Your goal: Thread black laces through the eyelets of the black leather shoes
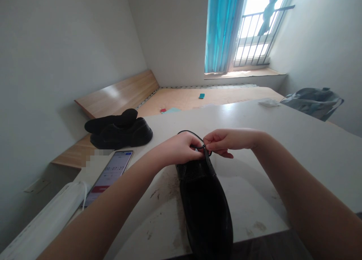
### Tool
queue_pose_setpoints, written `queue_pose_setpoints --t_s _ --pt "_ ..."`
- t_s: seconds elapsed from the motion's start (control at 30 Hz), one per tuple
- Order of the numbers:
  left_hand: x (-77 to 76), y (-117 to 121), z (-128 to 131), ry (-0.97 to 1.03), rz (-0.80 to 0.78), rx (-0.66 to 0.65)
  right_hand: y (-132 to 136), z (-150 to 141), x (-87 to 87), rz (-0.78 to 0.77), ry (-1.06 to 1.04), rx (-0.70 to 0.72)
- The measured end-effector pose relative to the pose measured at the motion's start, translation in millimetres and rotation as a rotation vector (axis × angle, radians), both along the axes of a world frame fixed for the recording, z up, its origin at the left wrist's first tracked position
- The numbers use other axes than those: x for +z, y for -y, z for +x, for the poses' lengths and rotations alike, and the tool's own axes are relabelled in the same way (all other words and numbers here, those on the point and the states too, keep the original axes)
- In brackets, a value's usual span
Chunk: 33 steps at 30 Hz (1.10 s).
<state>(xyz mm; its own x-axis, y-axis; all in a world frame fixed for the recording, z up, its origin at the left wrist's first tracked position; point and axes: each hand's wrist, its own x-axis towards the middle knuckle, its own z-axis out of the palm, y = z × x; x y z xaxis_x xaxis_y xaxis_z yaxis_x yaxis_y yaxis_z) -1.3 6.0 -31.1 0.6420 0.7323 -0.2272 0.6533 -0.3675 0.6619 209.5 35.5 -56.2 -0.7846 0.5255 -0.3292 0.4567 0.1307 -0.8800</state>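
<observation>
A black leather shoe (207,211) lies on the white table with its toe towards me and over the near edge. Above its lacing, a thin black shoelace (190,132) loops up and crosses between my hands. My left hand (183,148) pinches the lace, its fingers curled at the shoe's opening. From the other side my right hand (223,141) grips the lace between thumb and forefinger at the crossing, the other fingers bent below. Parts of the lace and the shoe's heel are hidden behind my hands.
At the far left lie a second black shoe (121,133) and a dark insole-like piece (113,121). Nearer stands a phone (109,177) with a running timer, beside a white pouch (51,218). Dirt smudges (166,199) mark the white table (254,139). A grey-blue bag (313,101) sits behind right.
</observation>
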Motion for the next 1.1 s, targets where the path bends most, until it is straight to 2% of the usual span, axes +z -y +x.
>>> queue_pose_setpoints --t_s 0.37,0.57,0.7,0.9,1.1 --pt "0.3 -1 0 0.028 -0.013 -0.013 8 -5 6.2 0.113 0.176 -0.079" --pt "0.2 0 -1 0.006 0.013 -0.02 2 -3 0.1 0.06 0.153 -0.031" --pt "0.9 0 -1 -0.002 0.018 -0.024 3 -1 3.5 0.002 0.022 -0.056" --pt "2.4 -3 -4 -0.002 -0.067 -0.012 7 -1 11.1 -0.152 -0.05 -0.087" --pt "4.1 -3 -6 -0.011 -0.125 -0.032 5 3 7.6 -0.189 -0.088 -0.076"
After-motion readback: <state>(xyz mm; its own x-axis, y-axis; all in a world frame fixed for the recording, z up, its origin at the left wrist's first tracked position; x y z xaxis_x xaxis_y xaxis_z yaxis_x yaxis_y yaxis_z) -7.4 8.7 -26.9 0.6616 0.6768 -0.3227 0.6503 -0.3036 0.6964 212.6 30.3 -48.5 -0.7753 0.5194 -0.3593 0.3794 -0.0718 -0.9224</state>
